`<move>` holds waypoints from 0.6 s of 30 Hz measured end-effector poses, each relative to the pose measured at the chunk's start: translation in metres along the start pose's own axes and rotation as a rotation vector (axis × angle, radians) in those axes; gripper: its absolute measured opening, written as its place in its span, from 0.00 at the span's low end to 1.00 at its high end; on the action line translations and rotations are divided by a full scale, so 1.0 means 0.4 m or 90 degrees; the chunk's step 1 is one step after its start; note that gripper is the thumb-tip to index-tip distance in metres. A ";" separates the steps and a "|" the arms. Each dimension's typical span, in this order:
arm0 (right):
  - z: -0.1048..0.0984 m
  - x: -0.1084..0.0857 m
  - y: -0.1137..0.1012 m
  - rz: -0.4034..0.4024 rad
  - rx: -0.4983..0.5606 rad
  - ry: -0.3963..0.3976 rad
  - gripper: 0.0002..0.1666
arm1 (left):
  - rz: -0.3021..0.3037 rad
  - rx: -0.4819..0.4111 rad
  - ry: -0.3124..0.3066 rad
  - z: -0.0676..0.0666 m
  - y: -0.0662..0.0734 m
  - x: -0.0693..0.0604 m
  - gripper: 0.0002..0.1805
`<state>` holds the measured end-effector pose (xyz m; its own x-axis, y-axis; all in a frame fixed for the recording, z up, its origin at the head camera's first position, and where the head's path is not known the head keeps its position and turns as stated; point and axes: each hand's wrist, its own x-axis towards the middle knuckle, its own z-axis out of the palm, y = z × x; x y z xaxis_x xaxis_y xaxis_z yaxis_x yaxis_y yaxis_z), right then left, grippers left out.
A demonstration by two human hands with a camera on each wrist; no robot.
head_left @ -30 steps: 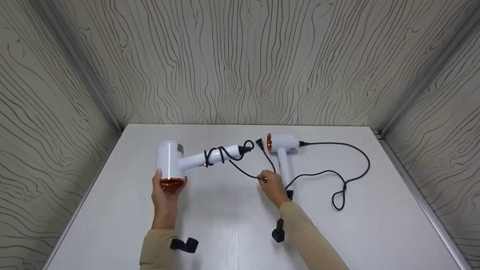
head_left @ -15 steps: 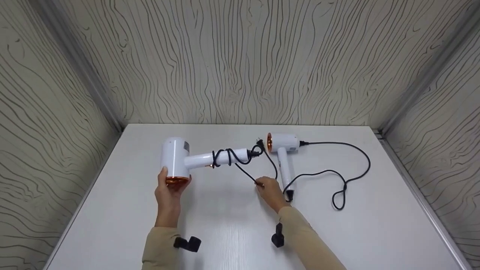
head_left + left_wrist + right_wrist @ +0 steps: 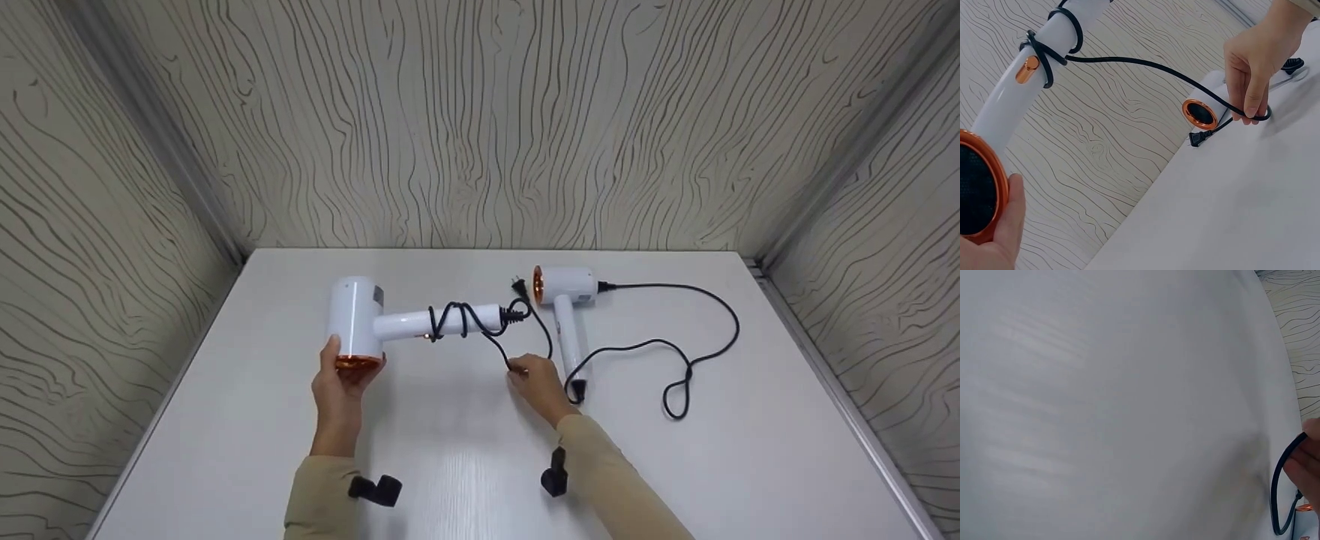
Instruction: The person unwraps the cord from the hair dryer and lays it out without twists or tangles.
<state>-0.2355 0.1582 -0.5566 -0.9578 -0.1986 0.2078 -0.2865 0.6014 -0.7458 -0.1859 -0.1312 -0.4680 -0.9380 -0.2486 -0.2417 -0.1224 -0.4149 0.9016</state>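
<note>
A white hair dryer with an orange rim is held up by my left hand, which grips its barrel at the rimmed end. Its handle points right and has a black cord coiled round it. In the left wrist view my right hand pinches that cord between thumb and fingers. The cord's free end runs past my right hand to a plug on the table. Only part of the right hand shows in the right wrist view, with a loop of cord beside it.
A second white hair dryer lies on the white table, just beyond my right hand. Its black cord spreads loosely to the right. Wood-patterned panels stand at the back and sides.
The held hair dryer has shifted to the right and its handle has swung closer to level. My right hand has come slightly nearer, with the cord less taut now.
</note>
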 end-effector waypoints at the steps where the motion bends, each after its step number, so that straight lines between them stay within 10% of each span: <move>1: 0.000 0.001 0.000 -0.004 -0.002 0.001 0.11 | -0.002 0.005 -0.002 0.000 -0.001 0.000 0.36; 18: -0.017 0.022 -0.039 -0.047 0.009 0.022 0.10 | 0.001 0.033 -0.028 0.019 -0.011 -0.008 0.36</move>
<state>-0.2395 0.1523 -0.5388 -0.9342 -0.2152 0.2844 -0.3566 0.5747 -0.7366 -0.1849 -0.1220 -0.4687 -0.9514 -0.2095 -0.2258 -0.1369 -0.3689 0.9193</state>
